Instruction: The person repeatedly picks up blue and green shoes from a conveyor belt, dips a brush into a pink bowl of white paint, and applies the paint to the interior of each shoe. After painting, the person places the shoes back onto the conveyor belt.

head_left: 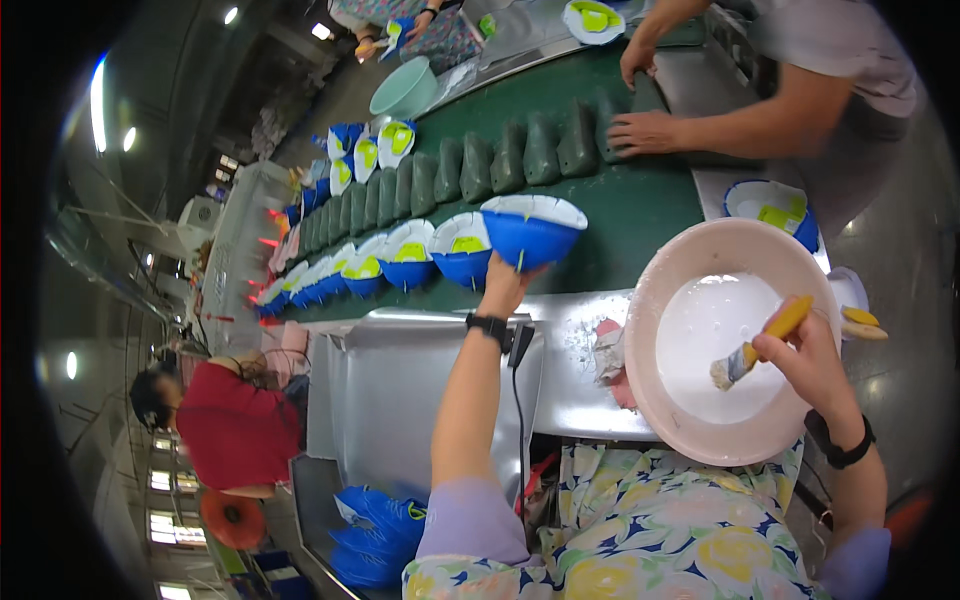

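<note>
My left hand (508, 284) grips a blue shoe upper (535, 238) from below, over the near edge of the green belt (640, 215). A pale lining edge of the upper faces up, and part of my fingers is hidden under it. In my right hand (812, 365) is a flat paintbrush (737, 366) with a yellow handle, its bristles pointing down and left. Beneath the brush is a pale pink basin (655, 270) holding white liquid (700, 320). Whether the bristles touch the liquid, I cannot tell.
Several dark green shoe lasts (507, 158) stand in a row on the belt, with blue uppers (462, 262) along its near side. Across it, a co-worker's hands (645, 133) handle a last. A metal tray (430, 375) is below my left arm; another brush (862, 328) lies right of the basin.
</note>
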The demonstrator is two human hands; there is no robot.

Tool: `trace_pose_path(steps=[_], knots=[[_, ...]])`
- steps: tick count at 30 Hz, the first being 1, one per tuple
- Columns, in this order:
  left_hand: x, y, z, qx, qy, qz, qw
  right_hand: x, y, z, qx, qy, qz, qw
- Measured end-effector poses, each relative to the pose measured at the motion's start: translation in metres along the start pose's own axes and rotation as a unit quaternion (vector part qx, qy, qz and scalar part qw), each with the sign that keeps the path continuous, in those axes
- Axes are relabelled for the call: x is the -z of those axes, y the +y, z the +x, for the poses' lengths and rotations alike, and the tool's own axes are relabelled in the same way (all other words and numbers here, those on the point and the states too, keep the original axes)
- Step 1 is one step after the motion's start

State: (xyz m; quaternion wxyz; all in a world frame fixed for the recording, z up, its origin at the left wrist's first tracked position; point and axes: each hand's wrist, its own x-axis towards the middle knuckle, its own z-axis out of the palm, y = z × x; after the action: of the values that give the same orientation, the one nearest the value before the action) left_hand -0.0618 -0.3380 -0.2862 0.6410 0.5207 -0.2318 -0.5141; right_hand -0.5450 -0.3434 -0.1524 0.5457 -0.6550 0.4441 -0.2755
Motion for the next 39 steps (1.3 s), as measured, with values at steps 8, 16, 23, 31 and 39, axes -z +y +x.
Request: trace_pose_path(steps=[8, 16, 23, 31, 39], knots=[[0.030, 0.010, -0.002, 0.098, 0.164, 0.270, 0.944, 0.001, 0.026, -0.026, -0.044, -0.017, 0.037, 0.998], [0.079, 0.173, -0.338, 0.147, 0.060, 0.554, 0.817, 0.020, 0.112, -0.025, 0.000, -0.061, 0.040, 0.997], [0.091, 0.122, -0.592, 0.538, 0.260, 0.395, 0.698, 0.008, 0.120, -0.002, -0.004, -0.081, 0.046, 0.996], [0.122, -0.021, -0.585, 0.371, 0.366, 0.199, 0.830, 0.007, 0.113, -0.010, -0.001, -0.098, 0.059, 0.993], [0.054, 0.104, -0.362, -0.089, 0.294, 0.767, 0.563, -0.002, 0.087, -0.025, -0.005, -0.083, 0.059, 0.995]])
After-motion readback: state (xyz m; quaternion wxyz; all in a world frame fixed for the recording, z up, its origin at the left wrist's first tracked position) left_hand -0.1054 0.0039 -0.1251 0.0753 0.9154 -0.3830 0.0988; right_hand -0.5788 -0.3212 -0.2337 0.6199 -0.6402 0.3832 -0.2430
